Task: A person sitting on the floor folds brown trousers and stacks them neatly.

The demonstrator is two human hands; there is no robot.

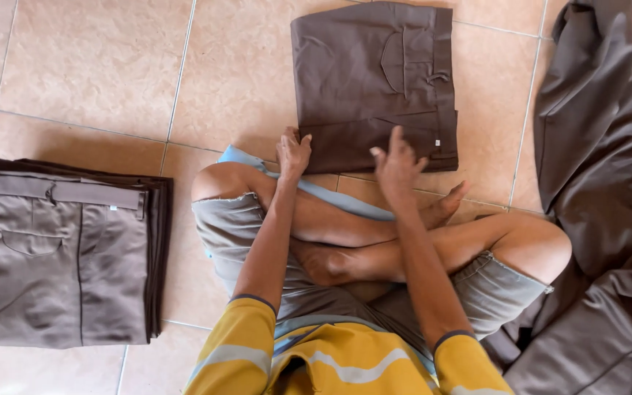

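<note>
Beige tiled floor (96, 66). Both hands, left hand (292, 152) and right hand (396, 164), rest open on folded brown trousers (371, 73). Unfolded garments (601, 183) cut off at right edge.

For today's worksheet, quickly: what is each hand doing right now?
Left hand: open, fingers on the folded brown trousers.
Right hand: open, fingers spread at the trousers' near edge.
</note>
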